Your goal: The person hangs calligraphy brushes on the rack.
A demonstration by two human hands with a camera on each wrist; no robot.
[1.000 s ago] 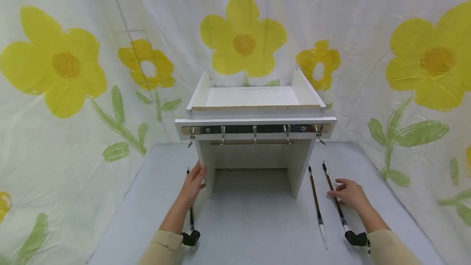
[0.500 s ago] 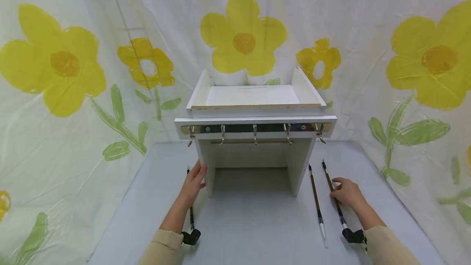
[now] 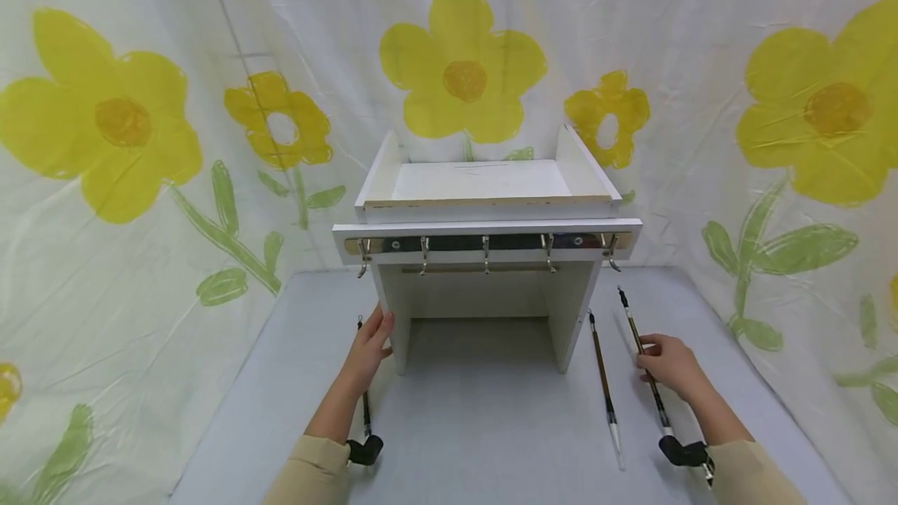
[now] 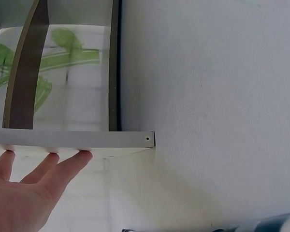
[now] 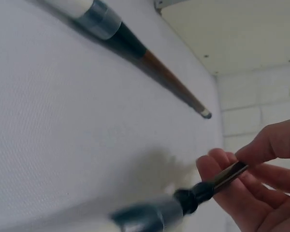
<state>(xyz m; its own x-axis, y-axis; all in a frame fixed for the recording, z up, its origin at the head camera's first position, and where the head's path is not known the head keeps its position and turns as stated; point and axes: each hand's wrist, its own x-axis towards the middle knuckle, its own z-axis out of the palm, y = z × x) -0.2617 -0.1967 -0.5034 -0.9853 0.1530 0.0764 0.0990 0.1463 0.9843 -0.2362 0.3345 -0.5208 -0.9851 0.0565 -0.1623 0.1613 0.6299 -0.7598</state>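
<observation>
The right hand (image 3: 669,365) pinches a brush (image 3: 641,351) between thumb and curled fingers, right of the white rack (image 3: 484,228) — its long axis runs away from the person toward the hook rail (image 3: 484,245). The left hand (image 3: 370,345) lies flat, fingers straight, against the rack's left side panel — farther from that brush.

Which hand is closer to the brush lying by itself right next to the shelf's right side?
Right. The right hand pinches another brush just beside the lying brush; the left hand touches the white shelf on its far side.
</observation>
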